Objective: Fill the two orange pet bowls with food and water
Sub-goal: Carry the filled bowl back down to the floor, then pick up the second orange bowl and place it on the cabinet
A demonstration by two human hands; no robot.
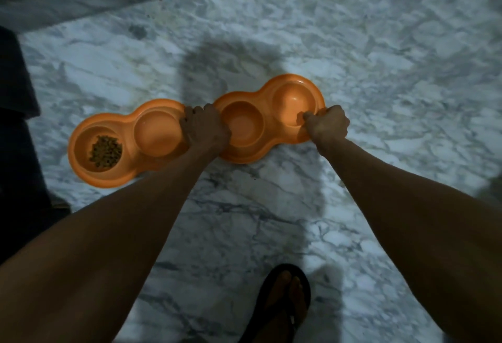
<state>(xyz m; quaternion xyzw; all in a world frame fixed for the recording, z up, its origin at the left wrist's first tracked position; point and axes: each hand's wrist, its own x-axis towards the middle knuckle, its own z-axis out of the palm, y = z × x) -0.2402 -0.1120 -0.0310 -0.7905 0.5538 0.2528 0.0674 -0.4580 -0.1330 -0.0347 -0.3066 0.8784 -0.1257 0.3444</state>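
Both arms reach straight down and forward. The left hand [204, 128] is clenched over the right end of the left orange double bowl [127, 143]; the right hand [327, 125] pinches the near right rim of the right orange double bowl [269, 118]. Both lie on the marble floor [380, 44], end to end, long axes running lower-left to upper-right. Kibble [106, 151] fills the leftmost well. Whether the other wells hold water is unclear. The left hand hides where the bowls meet.

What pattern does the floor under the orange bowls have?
White marble with grey veins, on the floor; the head view shows it.
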